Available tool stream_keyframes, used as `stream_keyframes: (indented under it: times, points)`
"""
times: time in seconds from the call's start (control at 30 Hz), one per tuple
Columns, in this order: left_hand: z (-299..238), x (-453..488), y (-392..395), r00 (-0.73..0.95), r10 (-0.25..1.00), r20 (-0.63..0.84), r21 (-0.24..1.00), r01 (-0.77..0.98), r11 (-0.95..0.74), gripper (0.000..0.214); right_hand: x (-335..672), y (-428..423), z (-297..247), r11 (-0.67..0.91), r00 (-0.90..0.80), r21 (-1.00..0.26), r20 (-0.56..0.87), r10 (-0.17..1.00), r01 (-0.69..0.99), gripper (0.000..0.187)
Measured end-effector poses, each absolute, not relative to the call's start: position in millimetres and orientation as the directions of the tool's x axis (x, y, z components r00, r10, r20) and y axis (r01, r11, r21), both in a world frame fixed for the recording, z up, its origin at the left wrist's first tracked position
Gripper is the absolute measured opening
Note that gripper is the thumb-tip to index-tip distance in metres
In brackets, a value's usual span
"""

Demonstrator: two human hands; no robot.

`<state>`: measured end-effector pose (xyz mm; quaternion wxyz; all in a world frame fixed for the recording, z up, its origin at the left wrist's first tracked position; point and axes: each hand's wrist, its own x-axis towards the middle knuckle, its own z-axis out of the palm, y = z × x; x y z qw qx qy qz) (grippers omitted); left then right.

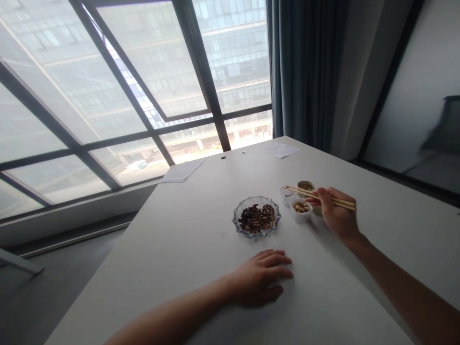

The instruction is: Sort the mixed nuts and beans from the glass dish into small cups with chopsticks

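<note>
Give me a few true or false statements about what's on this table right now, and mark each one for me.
1. The right hand holds wooden chopsticks. True.
2. The left hand grips the glass dish. False: it rests on the white table, apart from the dish.
3. The small white cup holds pale nuts. True.
4. The glass dish stands on the windowsill. False: it stands on the table and holds dark seeds.
</note>
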<state>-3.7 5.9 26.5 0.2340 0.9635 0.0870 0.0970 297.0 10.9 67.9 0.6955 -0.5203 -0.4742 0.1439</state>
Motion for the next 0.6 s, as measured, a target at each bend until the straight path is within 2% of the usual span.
stream_keyframes:
  times: [0.13,0.27,0.4,0.6]
  points:
    - [27.0,-3.4,6.0,0.968,0.212,0.134,0.462,0.129,-0.878,0.044,294.4,11.0,68.4,0.428,0.487,-0.870,0.492,0.721,0.246,0.046]
    - [26.9,-2.8,5.7,0.966,0.214,0.142,0.465,0.126,-0.876,0.043,280.0,5.5,68.0,0.414,0.381,-0.886,0.464,0.800,0.209,0.050]
    - [25.9,-2.5,5.6,0.965,0.216,0.151,0.463,0.124,-0.878,0.043,265.8,2.0,65.8,0.386,0.259,-0.895,0.436,0.862,0.222,0.050]
    - [25.7,-1.8,5.9,0.965,0.209,0.159,0.453,0.117,-0.884,0.042,254.0,3.8,58.9,0.380,0.162,-0.889,0.427,0.889,0.255,0.053]
